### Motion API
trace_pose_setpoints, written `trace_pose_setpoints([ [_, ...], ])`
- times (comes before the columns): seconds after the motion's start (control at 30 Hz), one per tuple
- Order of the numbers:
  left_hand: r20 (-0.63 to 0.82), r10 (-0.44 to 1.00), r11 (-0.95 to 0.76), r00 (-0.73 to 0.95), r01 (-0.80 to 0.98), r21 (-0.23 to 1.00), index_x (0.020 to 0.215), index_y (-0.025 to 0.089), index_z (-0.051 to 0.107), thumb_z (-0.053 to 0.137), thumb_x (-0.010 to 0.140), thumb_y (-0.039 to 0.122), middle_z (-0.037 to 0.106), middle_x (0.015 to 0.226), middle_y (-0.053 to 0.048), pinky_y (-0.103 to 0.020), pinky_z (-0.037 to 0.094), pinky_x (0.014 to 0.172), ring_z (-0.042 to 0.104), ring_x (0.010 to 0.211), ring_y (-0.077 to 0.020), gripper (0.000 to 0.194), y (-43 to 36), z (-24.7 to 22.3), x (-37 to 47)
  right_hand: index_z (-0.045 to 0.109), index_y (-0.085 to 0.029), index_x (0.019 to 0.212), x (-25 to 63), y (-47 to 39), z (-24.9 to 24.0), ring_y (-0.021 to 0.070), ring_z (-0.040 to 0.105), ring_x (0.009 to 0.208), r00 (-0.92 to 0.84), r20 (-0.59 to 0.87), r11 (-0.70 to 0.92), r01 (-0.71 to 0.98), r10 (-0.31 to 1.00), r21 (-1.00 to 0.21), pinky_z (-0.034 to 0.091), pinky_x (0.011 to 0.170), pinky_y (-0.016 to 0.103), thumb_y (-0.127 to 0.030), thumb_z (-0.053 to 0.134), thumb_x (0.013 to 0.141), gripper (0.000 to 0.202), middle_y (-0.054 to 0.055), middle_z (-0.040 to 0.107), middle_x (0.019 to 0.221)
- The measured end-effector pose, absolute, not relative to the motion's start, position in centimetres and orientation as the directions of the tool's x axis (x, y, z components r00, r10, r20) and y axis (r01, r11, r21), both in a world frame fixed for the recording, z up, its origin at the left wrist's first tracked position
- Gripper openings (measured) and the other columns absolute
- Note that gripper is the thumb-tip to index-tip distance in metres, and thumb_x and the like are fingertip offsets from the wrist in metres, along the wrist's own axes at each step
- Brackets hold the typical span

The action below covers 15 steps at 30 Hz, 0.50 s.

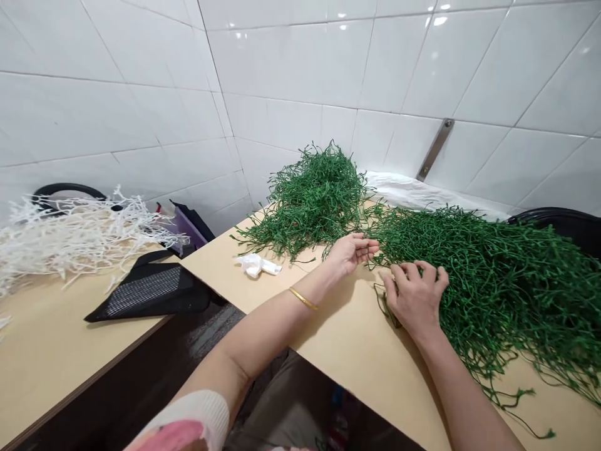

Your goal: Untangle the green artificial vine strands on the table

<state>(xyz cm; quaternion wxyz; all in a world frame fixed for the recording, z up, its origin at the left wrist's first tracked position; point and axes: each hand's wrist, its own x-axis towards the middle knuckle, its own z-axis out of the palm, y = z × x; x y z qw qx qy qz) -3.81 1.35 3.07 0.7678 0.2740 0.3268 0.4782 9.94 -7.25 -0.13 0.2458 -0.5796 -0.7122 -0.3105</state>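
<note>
My left hand (pixel 351 254) is at the centre of the frame, fingers loosely curled; I can't tell whether it grips a strand. My right hand (pixel 417 294), just right of it, arches with fingers bent over the surface (pixel 361 332), by some strands (pixel 385 308). Green piles (pixel 493 269) spread from upper centre to lower right.

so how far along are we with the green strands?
Probably partway; these heaps don't settle which is finished. Likely done: the smaller green heap, set apart near the wall corner. In hand: left hand between the heaps, right hand at the near edge of the larger green heap, by some loose strands; any grip is unclear. Likely remaining: that larger heap, still a thick tangle.
</note>
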Motion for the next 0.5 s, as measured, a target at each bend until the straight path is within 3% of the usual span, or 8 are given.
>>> trace_pose_setpoints([
  [0.13,-0.208,0.921,0.367,0.329,-0.556,0.746,0.08,0.016,0.043,0.052,0.07,-0.001,0.065,0.064,-0.005,-0.024,0.049,0.059,0.063,0.056,-0.0121,0.022,0.8,2.0,-3.1,0.06,-0.02,0.089,10.3,-7.3,0.1,0.0303,0.039,0.104,-0.105,0.807,0.098,0.993,0.582,0.058,0.018,0.089,0.051,-0.026,0.047,0.082,0.016,0.01,0.061,0.092],
  [0.33,-0.153,0.894,0.392,0.421,-0.568,0.724,0.07,0.016,0.044,0.057,0.065,-0.001,0.063,0.064,-0.002,-0.025,0.05,0.063,0.063,0.059,-0.0122,0.021,0.4,0.5,-2.7,0.059,-0.02,0.097,10.8,-7.4,0.2,0.0255,0.045,0.099,-0.11,0.809,0.23,0.973,0.577,-0.032,0.026,0.088,0.041,-0.023,0.047,0.083,0.019,0.008,0.062,0.092],
  [0.5,-0.161,0.874,0.41,0.459,-0.517,0.751,0.064,0.015,0.047,0.064,0.057,0.003,0.059,0.059,0.002,-0.023,0.047,0.055,0.058,0.051,-0.0098,0.022,-0.6,0.0,-1.8,0.058,-0.019,0.104,10.3,-7.5,0.4,0.0237,0.047,0.096,-0.113,0.781,0.305,0.947,0.614,-0.103,0.034,0.083,0.038,-0.021,0.047,0.082,0.024,0.009,0.06,0.096],
])
